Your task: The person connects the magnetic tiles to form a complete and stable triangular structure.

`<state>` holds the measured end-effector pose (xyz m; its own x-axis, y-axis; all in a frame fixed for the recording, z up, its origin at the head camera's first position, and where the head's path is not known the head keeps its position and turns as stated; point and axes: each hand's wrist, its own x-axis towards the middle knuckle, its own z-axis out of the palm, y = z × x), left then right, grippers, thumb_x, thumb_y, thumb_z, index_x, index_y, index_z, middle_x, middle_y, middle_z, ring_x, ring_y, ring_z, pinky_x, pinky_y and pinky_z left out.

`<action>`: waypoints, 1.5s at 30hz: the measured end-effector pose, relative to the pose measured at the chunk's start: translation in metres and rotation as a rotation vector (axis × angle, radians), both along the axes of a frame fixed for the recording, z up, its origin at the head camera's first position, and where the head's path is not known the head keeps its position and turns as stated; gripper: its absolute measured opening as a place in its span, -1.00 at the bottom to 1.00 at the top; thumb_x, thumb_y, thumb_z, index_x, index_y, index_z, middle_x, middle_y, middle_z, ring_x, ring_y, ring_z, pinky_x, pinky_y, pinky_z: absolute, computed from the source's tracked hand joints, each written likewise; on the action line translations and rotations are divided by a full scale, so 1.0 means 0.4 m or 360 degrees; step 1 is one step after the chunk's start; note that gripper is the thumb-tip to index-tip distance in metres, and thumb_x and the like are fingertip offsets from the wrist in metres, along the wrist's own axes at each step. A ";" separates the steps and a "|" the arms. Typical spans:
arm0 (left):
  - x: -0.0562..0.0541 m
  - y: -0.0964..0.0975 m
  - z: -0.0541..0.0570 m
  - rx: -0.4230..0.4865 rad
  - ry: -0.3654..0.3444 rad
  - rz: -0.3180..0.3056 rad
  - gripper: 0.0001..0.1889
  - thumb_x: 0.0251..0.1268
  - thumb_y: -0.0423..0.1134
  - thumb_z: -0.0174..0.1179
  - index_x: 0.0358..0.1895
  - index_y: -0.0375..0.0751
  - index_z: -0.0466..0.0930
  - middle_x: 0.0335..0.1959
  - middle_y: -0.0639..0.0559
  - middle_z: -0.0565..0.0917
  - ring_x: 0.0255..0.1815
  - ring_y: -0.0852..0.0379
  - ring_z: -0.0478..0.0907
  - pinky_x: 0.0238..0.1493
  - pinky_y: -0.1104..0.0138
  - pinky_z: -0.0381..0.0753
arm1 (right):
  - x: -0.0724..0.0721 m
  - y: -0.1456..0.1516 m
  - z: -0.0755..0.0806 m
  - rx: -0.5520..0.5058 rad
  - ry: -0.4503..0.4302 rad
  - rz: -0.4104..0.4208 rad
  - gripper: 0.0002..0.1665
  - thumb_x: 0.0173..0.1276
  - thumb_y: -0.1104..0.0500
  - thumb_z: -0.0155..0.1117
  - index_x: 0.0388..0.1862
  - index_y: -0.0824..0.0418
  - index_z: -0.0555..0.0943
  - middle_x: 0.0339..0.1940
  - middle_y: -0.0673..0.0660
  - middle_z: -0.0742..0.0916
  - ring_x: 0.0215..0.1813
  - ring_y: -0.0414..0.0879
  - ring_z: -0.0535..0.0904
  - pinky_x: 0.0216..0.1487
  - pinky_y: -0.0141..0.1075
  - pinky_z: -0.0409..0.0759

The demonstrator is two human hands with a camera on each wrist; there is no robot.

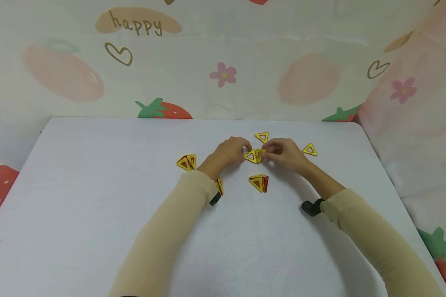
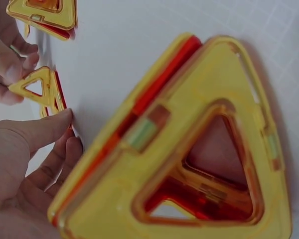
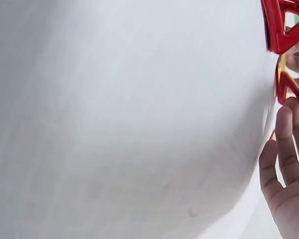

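Two yellow magnetic triangle tiles (image 1: 255,156), joined along an edge, stand between the hands over the white table. From the left, my left hand (image 1: 229,152) grips their near side, its thumb (image 2: 55,130) against the edge in the left wrist view. On the other side my right hand (image 1: 284,153) pinches a tile between thumb and fingers. In the right wrist view, fingertips of the right hand (image 3: 289,164) touch a tile with a red face (image 3: 284,84). Close below the hands sits a yellow-and-red pyramid (image 1: 265,184) built of such tiles.
Another tile pyramid (image 1: 191,160) stands left of the left wrist. One more (image 1: 219,186) is partly hidden behind the left sleeve and looms large in the left wrist view. Loose triangle tiles lie behind the hands (image 1: 264,133) and at the right (image 1: 312,154). A patterned cloth backs the table.
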<state>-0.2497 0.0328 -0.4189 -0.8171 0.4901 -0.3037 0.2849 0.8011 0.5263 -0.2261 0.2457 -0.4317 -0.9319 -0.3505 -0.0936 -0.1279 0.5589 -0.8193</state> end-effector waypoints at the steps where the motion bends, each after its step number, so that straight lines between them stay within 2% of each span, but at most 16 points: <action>1: -0.001 0.000 -0.001 -0.0002 0.0003 -0.0007 -0.61 0.36 -0.41 0.18 0.22 -0.09 0.59 0.27 -0.02 0.55 0.07 0.05 0.48 0.19 0.13 0.46 | -0.001 -0.003 0.000 -0.0003 0.0000 0.0008 -0.71 0.37 0.31 0.32 0.04 0.41 0.61 -0.20 0.28 0.75 -0.16 0.06 0.67 -0.16 -0.44 0.55; 9: -0.004 0.002 -0.006 -0.0017 -0.0005 -0.0016 -0.58 0.34 -0.39 0.20 0.25 -0.07 0.56 0.29 -0.02 0.53 0.14 0.03 0.46 0.25 0.09 0.43 | -0.002 -0.017 0.003 0.0099 0.0040 0.0005 -0.69 0.36 0.31 0.33 0.06 0.36 0.63 -0.18 0.23 0.73 -0.14 0.02 0.63 -0.16 -0.40 0.54; 14: -0.003 0.000 -0.001 0.0010 -0.0030 0.0007 -0.56 0.30 -0.35 0.30 0.25 -0.10 0.56 0.00 -0.03 0.63 -0.05 0.03 0.52 0.12 0.14 0.47 | -0.005 -0.024 0.003 0.0167 0.0143 0.0045 -0.68 0.34 0.32 0.34 0.06 0.36 0.65 -0.21 0.21 0.74 -0.18 0.01 0.62 -0.14 -0.30 0.54; 16: -0.005 0.001 -0.001 0.0039 -0.0043 0.0022 -0.53 0.27 -0.31 0.34 0.26 -0.11 0.55 -0.05 -0.02 0.64 -0.04 0.03 0.53 0.13 0.14 0.48 | -0.007 -0.026 0.003 0.0195 0.0155 0.0052 -0.68 0.34 0.33 0.34 0.07 0.37 0.65 -0.21 0.22 0.73 -0.18 0.01 0.61 -0.14 -0.29 0.53; 22: -0.007 0.005 0.000 0.0110 -0.0070 0.0033 -0.54 0.32 -0.27 0.30 0.27 -0.14 0.53 0.08 -0.04 0.64 0.07 0.03 0.54 0.22 0.12 0.45 | -0.008 -0.032 -0.001 0.0230 0.0077 0.0034 -0.68 0.36 0.33 0.33 0.06 0.42 0.65 -0.14 0.25 0.75 -0.12 0.03 0.64 -0.09 -0.28 0.54; 28: -0.008 0.003 -0.001 0.0122 -0.0060 0.0023 -0.64 0.39 -0.29 0.21 0.22 -0.15 0.58 -0.01 -0.04 0.65 -0.08 0.06 0.55 0.06 0.19 0.50 | -0.008 -0.035 -0.006 0.0236 0.0108 0.0067 -0.67 0.35 0.34 0.33 0.07 0.42 0.65 -0.10 0.25 0.75 -0.10 0.03 0.64 -0.07 -0.23 0.57; 34: -0.011 0.001 -0.003 0.0154 -0.0048 0.0022 -0.73 0.32 -0.30 0.28 0.06 -0.18 0.66 -0.20 -0.01 0.64 -0.22 0.09 0.52 -0.12 0.25 0.47 | -0.009 -0.036 -0.006 0.0249 0.0138 0.0078 -0.69 0.34 0.34 0.34 0.05 0.39 0.68 -0.10 0.23 0.76 -0.10 0.02 0.67 -0.06 -0.20 0.60; 41: -0.012 0.005 -0.003 0.0117 -0.0039 0.0004 -0.73 0.25 -0.32 0.34 0.01 -0.17 0.68 -0.21 -0.02 0.63 -0.22 0.07 0.51 -0.13 0.24 0.48 | -0.013 -0.030 -0.002 0.0257 0.0140 0.0149 -0.70 0.31 0.34 0.36 0.03 0.38 0.69 -0.13 0.20 0.76 -0.11 0.00 0.66 -0.02 -0.15 0.60; 45: -0.011 0.008 0.005 0.0088 -0.0044 -0.0006 -0.73 0.26 -0.31 0.34 0.02 -0.16 0.67 -0.16 -0.02 0.62 -0.19 0.06 0.52 -0.10 0.21 0.49 | -0.024 -0.018 0.003 0.0277 0.0106 0.0160 -0.70 0.35 0.35 0.30 0.05 0.38 0.67 -0.11 0.21 0.76 -0.07 0.02 0.66 0.03 -0.12 0.59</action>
<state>-0.2540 0.0361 -0.4170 -0.8068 0.5098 -0.2986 0.2724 0.7695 0.5777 -0.2355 0.2384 -0.4307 -0.8992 -0.4258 -0.1005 -0.2406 0.6730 -0.6994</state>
